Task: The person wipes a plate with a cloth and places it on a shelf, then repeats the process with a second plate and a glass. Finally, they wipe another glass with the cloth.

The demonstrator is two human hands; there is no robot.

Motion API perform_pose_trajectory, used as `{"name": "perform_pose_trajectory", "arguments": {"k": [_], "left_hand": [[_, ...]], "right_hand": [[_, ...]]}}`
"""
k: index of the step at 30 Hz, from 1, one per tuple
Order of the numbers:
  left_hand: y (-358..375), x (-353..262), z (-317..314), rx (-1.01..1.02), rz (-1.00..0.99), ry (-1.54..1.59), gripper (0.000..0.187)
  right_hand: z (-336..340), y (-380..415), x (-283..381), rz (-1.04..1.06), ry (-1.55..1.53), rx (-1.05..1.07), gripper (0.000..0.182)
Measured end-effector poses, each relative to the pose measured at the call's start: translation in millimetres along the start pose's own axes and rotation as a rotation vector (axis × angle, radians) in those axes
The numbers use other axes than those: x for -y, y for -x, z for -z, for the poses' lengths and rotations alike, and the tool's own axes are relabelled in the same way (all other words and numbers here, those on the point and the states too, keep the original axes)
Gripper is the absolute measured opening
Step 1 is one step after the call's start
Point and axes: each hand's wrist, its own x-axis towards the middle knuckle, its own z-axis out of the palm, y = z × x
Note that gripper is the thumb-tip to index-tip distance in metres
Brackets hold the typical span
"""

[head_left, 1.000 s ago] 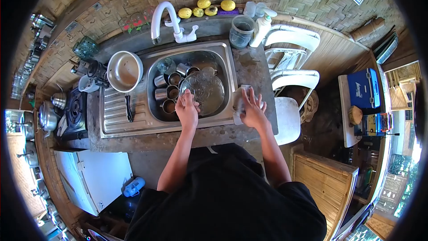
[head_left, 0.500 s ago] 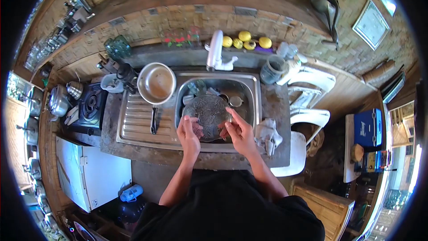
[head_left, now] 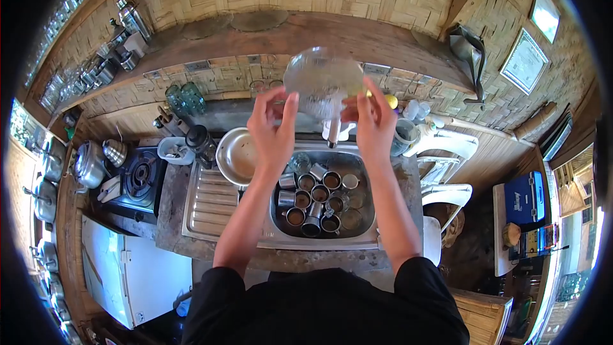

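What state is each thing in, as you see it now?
Glass plate: raised, held by left hand and right hand
Metal mugs: in sink, several mouth up
Pan: upright, uncovered
Faucet: flow unclear
Burner: no flame visible
Blue cooler: closed

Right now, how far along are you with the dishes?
Looks done: the glass plate is out of the sink. In hand: that plate, raised between the left hand and right hand. Probably left: the metal mugs in the sink and the brown-marked pan beside it.
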Motion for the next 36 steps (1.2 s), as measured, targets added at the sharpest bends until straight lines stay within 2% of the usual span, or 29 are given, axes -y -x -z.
{"name": "perform_pose_trajectory", "arguments": {"k": [2, 5, 7, 8, 10, 13, 15, 19, 22, 24, 27, 30, 34, 36], "left_hand": [[-35.5, 6.3, -12.5, -0.018, -0.110, -0.206, 0.026], [-83.5, 13.0, -30.9, -0.050, -0.287, -0.396, 0.026], [-114.4, 22.8, -43.7, -0.062, -0.403, -0.492, 0.021], [-125.0, 30.3, -49.3, -0.041, -0.383, -0.530, 0.022], [-140.5, 35.4, -58.5, -0.003, -0.341, -0.605, 0.022], [-148.0, 27.9, -63.7, 0.131, -0.124, -0.821, 0.027], [-148.5, 33.7, -67.7, 0.088, -0.150, -0.858, 0.029], [-147.5, 34.6, -70.4, 0.026, -0.178, -0.948, 0.036], [-148.4, 26.9, -74.2, 0.062, -0.080, -1.024, 0.039], [-146.1, 28.9, -75.4, 0.056, -0.114, -1.073, 0.041], [-145.9, 28.1, -76.1, 0.082, -0.109, -1.116, 0.044], [-145.1, 29.2, -75.1, 0.101, -0.113, -1.109, 0.044], [-144.4, 28.9, -72.0, 0.139, -0.135, -1.090, 0.041], [-145.0, 31.2, -65.8, 0.162, -0.165, -0.962, 0.035]], "right_hand": [[-6.6, -35.7, 6.6, 0.051, 0.074, -0.004, 0.042], [-10.2, -87.6, 25.9, 0.002, 0.379, 0.044, 0.042], [-10.9, -121.0, 18.7, 0.122, 0.575, 0.001, 0.043], [-9.6, -136.8, 13.3, 0.180, 0.678, -0.021, 0.043], [-6.8, -167.8, 4.3, 0.119, 0.760, 0.014, 0.043], [-3.6, -204.2, -7.8, 0.048, 0.889, 0.102, 0.041], [-6.1, -221.0, -12.0, 0.060, 1.040, 0.142, 0.039], [-6.6, -235.2, -17.1, 0.045, 1.029, 0.160, 0.039], [-6.4, -245.0, -18.4, -0.002, 1.001, 0.148, 0.040], [-5.8, -248.7, -24.5, -0.022, 0.962, 0.118, 0.040], [-4.0, -245.8, -25.7, -0.104, 0.753, 0.042, 0.037], [-4.5, -244.8, -22.6, -0.154, 0.670, 0.029, 0.034], [0.5, -253.8, -43.8, -0.061, 0.729, -0.119, 0.032], [1.7, -252.6, -41.7, -0.023, 0.751, -0.140, 0.031]]}}
